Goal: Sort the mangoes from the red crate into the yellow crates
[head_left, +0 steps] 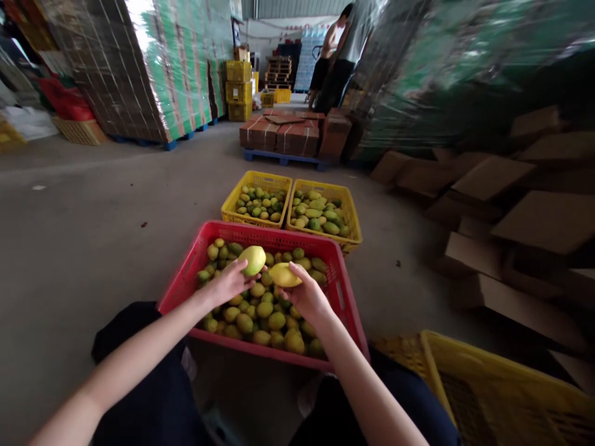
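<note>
Above a red plastic crate point(346, 291), my left hand point(230, 282) holds a plump yellow-green lemon point(253, 261) in its fingertips. My right hand point(304, 291) grips a longer, yellower lemon point(284, 275), with the thumb on top and the fingers curled underneath. The two held fruits are close together but apart. Under both hands, the red crate is filled with many loose green and yellow lemons point(264, 310). My forearms cover part of its near side.
Two yellow crates point(255, 175) point(325, 186) of similar fruit stand just beyond the red one. Another yellow crate point(502, 359) is at my right. Cardboard boxes point(493, 176) lie along the right. Wrapped pallet stacks point(176, 74) and two people point(334, 59) are farther back.
</note>
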`<control>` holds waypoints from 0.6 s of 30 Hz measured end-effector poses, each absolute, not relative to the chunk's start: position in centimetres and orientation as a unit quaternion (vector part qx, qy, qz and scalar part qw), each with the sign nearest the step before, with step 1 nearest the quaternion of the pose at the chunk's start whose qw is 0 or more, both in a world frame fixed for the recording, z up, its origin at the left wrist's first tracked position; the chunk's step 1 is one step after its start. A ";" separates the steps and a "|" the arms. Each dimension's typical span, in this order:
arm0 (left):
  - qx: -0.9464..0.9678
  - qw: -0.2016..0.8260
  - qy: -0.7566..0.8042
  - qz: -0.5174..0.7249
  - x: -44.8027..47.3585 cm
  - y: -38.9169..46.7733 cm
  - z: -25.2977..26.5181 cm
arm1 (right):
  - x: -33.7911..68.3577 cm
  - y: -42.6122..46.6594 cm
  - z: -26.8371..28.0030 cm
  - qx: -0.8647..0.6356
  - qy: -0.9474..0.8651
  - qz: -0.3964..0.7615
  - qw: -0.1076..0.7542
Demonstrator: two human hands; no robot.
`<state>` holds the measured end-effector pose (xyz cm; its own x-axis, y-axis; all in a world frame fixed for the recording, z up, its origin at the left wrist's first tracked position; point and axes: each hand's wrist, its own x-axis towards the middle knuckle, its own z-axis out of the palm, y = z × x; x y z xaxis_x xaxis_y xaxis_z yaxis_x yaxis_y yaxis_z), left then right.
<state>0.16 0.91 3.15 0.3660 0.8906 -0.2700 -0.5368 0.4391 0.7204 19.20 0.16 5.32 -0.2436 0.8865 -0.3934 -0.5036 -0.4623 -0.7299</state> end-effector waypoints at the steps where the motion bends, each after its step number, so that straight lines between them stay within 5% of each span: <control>1: 0.295 0.762 0.334 0.470 0.1 0.5 2.9 | 18.9 0.0 5.3 -0.405 -0.256 0.732 0.484; 5: 0.405 0.698 0.352 0.474 0.0 0.2 2.6 | 18.4 -0.1 5.7 -0.430 -0.331 0.627 0.559; 14: 0.645 0.368 0.423 0.519 -0.7 0.0 3.3 | 19.4 -0.1 5.5 -0.492 -0.591 0.392 0.506; 18: 0.636 0.340 0.455 0.522 -0.5 -0.1 3.9 | 19.0 -0.2 5.1 -0.498 -0.632 0.360 0.473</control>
